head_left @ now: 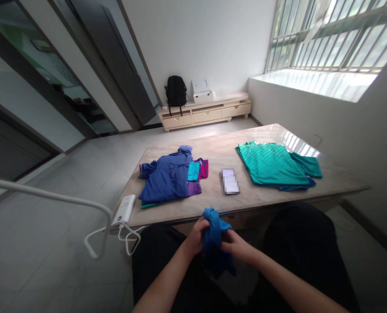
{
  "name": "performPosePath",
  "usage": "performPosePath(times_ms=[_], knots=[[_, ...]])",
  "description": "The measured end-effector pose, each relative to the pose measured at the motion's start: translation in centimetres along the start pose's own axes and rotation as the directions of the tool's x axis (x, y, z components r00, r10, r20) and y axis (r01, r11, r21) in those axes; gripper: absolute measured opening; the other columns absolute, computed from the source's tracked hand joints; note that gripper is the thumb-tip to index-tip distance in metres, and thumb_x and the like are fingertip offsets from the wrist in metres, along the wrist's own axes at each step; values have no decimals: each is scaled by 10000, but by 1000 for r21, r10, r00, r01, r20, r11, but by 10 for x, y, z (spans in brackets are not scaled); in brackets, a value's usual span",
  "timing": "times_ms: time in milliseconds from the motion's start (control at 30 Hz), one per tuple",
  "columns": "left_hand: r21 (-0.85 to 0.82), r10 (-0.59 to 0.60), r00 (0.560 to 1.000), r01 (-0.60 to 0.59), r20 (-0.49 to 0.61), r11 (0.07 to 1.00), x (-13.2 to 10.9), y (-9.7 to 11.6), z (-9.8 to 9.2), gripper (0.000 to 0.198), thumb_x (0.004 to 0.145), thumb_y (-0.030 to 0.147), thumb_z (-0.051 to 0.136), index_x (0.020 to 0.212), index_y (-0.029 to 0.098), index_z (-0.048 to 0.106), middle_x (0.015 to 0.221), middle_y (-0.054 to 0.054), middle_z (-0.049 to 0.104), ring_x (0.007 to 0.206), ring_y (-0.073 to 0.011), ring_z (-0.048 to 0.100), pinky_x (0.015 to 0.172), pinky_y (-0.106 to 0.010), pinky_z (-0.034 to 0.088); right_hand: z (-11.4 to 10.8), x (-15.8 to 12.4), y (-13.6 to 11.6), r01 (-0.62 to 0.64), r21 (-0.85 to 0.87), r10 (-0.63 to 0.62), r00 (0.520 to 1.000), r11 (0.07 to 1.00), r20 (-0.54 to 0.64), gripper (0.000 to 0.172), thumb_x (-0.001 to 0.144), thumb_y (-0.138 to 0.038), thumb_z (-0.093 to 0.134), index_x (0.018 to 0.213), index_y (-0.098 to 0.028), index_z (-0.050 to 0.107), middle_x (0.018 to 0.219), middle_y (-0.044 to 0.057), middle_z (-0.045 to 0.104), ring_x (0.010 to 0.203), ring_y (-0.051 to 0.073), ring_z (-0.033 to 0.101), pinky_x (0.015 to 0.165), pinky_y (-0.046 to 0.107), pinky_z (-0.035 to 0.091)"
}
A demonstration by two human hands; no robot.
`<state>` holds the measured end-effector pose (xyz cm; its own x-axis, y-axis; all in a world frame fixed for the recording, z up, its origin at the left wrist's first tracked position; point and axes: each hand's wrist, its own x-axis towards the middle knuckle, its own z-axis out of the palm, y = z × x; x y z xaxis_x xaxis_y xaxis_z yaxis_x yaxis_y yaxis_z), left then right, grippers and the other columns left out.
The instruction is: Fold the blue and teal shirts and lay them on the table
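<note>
A bunched blue garment hangs between my knees, just off the table's near edge; its lower part is darker blue, and its exact kind does not show. My left hand grips its left side near the top, fingers closed. On the other side my right hand is closed on the cloth, its fingertips partly hidden by the folds. Beyond them on the table, a navy shirt lies over other garments at the left. At the right a green patterned shirt lies on top of blue cloth.
A phone lies between the piles on the marble-look table. At the left corner sits a white power bank with a white cable. A low cabinet by the wall holds a black backpack and a white box.
</note>
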<state>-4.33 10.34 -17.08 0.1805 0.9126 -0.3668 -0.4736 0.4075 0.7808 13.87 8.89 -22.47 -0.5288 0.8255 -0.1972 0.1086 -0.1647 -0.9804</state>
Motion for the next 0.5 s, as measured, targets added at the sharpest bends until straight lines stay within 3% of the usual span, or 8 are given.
performPosePath(times_ms=[167,300,400,500], knots=[[76,-23,999,20,35,997,4,-6,7,336,639,290,868,909,136,740,712,0,668,612,-123,571,598,-228,458,1,-3,-8,-65,265,82,995,962,-54,565,721,-354,760,1242,-179,627,1072,70,741,935,265,695,824,398,569],[128,19,996,-30,84,991,4,-2,10,356,678,349,908,905,126,749,771,-28,702,659,-132,604,645,-230,481,0,-6,-14,-70,349,96,994,934,-60,607,631,-361,863,1176,-190,659,1054,57,737,983,267,676,875,395,551],[147,58,991,-76,117,986,4,2,11,412,686,404,919,953,135,757,820,-47,727,702,-152,637,707,-257,512,-3,-9,-20,-91,376,126,990,922,-69,612,674,-351,853,1229,-203,641,1106,55,723,1058,256,659,923,368,532],[174,92,986,-115,136,978,5,2,10,455,660,438,938,962,148,759,832,-49,738,747,-170,658,743,-267,521,-6,-13,-23,-154,396,180,983,905,-28,590,735,-336,816,1271,-199,612,1039,40,720,949,218,671,813,318,542]])
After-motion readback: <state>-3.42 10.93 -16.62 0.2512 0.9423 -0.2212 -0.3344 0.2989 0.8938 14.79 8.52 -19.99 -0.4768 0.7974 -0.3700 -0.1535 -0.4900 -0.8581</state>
